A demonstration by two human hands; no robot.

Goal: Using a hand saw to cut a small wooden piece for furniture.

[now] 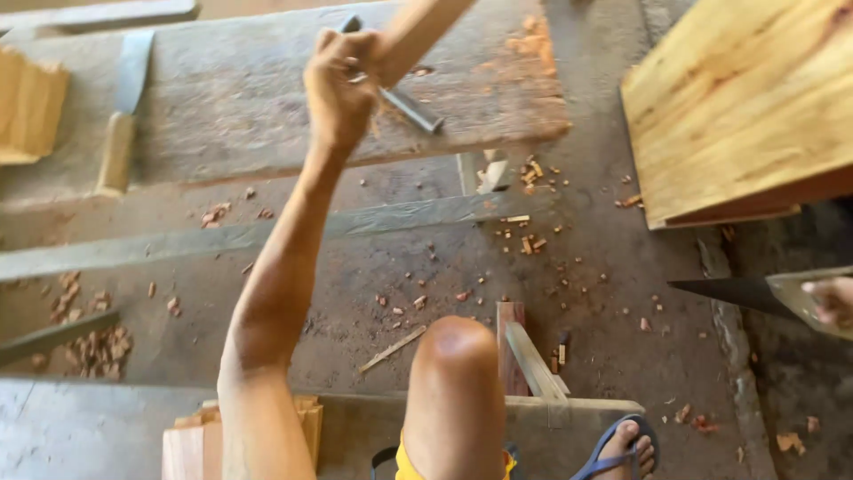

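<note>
Workbench (240, 98) — chip-strewn dirt floor (418, 258)

Dusty concrete floor (400, 267) strewn with wood chips (98, 347), under a weathered plank workbench (231, 98).

Left grip (342, 84) clenched, arm outstretched

The left hand (342, 84) grips a pale wooden stick (418, 31) above a worn plank tabletop (231, 98). At the right edge, the right hand (831, 300) holds a dark blade (733, 293). Wood chips (529, 240) scatter the floor.
</note>
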